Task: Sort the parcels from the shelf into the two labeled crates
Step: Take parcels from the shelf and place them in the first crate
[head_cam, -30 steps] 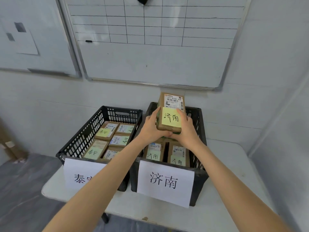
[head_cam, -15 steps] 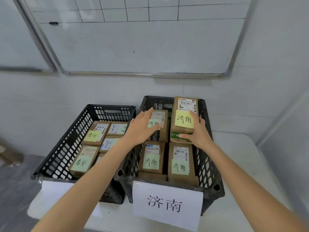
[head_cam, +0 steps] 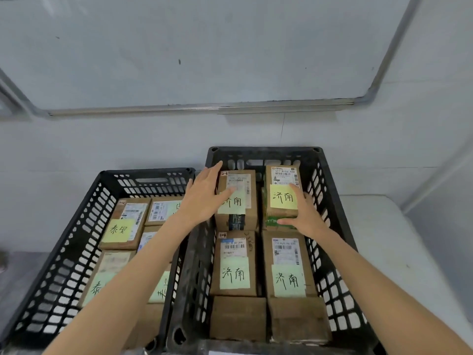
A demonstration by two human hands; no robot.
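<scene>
Well along, I'd say: the right crate [head_cam: 263,151] is nearly packed, the right hand [head_cam: 307,216] clasping its back-right parcel [head_cam: 281,180], the left hand [head_cam: 204,198] flat-fingered on its back-left parcel [head_cam: 240,216]; the shelf's unseen, so what remains I can't tell.

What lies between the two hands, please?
In the head view, two rear parcels: the left hand rests on the left parcel, the right hand grips the green-taped parcel.

In the right black crate [head_cam: 263,149], cardboard parcels lie flat, two by two, with green notes reading 济南. The back-right parcel [head_cam: 281,175], green tape on its near end, sits beside the back-left parcel [head_cam: 239,185]. Right alongside, the left black crate [head_cam: 146,171] holds flat 泰安 parcels [head_cam: 120,224].
</scene>
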